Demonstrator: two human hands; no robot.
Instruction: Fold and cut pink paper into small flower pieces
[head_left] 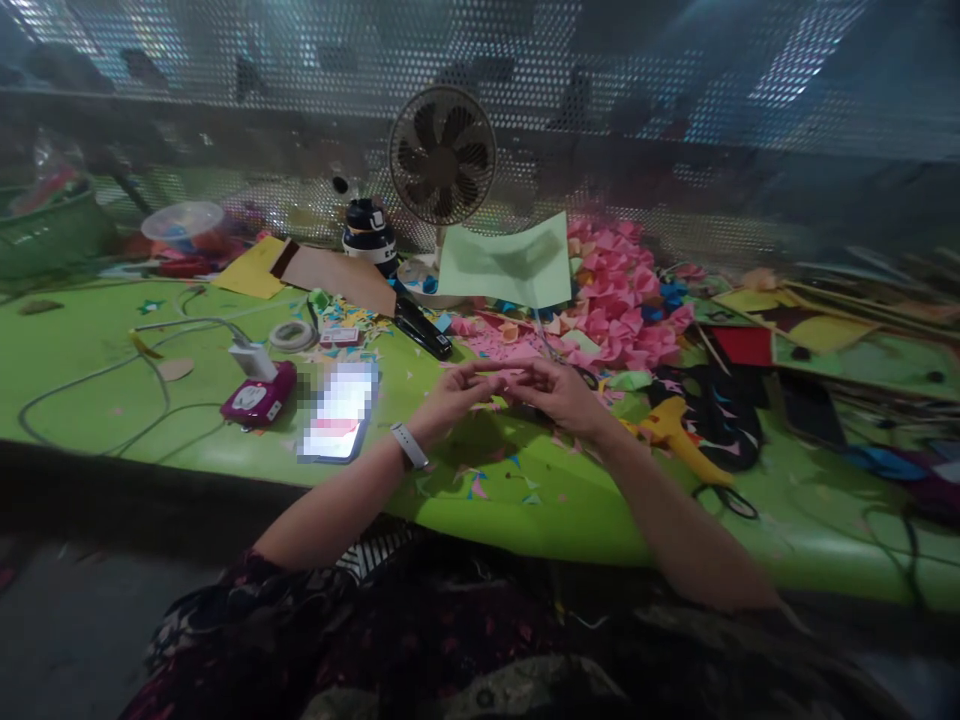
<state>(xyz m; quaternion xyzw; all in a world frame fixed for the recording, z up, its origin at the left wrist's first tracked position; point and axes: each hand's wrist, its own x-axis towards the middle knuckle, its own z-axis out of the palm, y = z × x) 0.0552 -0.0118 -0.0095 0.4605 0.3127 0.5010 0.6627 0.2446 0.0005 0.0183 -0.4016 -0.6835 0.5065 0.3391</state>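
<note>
My left hand (466,392), with a white band on its wrist, meets my right hand (553,392) just above the green table (450,500). The fingers of both are pinched together at the tips. Whatever lies between them is too small and too hidden to name. Pink paper scraps (484,352) spread right behind the fingers, and a heap of folded pink paper pieces (619,290) rises past my right hand. Small coloured cuttings (478,488) are strewn under my wrists.
A fan (442,155) stands at the back, with a pale green sheet (506,265) before it. To the left are a lit phone (341,415), a purple power socket (259,398), a tape roll (292,336) and cables. A yellow glue gun (686,440) and a dark phone (812,410) lie right.
</note>
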